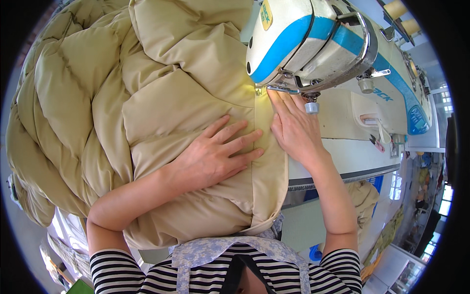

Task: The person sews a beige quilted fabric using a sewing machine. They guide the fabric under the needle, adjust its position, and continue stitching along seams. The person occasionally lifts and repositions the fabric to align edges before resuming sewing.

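A bulky tan padded jacket (161, 105) spreads over the sewing table and hangs over its near edge towards my lap. Its flat stitched edge band (268, 176) runs up under the head of a white and blue sewing machine (293, 44). My left hand (218, 154) lies on the padding with its fingers spread, tips close to the band's seam. My right hand (293, 120) rests flat along the band's right edge, fingers stretched out. Those fingertips reach beneath the machine head and are partly hidden by it. A small lamp lights the spot around the needle area, where the needle itself is hard to make out.
Right of my hand, the white table (342, 152) has a ruler strip along its front edge. Small thread snips (376, 143) lie near the machine's base. Thread cones (395, 9) stand at the far right. Below the table, more tan fabric (362, 201) sits by a blue crate.
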Available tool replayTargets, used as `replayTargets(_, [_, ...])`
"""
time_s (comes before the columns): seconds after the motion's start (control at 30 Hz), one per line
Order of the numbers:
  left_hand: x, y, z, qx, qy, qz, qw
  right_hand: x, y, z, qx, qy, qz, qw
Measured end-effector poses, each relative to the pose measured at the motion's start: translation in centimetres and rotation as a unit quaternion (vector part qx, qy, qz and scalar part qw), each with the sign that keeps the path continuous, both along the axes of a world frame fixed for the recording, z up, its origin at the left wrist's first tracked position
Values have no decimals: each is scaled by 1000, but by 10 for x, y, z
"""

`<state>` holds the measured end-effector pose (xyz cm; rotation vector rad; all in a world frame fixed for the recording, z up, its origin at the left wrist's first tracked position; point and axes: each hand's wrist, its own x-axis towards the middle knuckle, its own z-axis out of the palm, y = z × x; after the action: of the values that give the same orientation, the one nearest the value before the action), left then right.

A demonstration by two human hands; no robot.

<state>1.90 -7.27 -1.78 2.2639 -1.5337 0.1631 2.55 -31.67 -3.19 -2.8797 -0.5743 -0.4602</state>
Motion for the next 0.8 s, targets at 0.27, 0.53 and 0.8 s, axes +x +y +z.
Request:
replayTargets(0.27, [10,-3,1,8,-7,14,1000,17,-3,-3,33,-7,3,999])
replayTargets(0.53, [17,-7,0,-5,-17,20,1000,25,-5,-4,61,32,-4,998])
replayTargets(0.8, [30,-6,-2,-15,-27,8,999,39,-11,-16,68,1,-8,998])
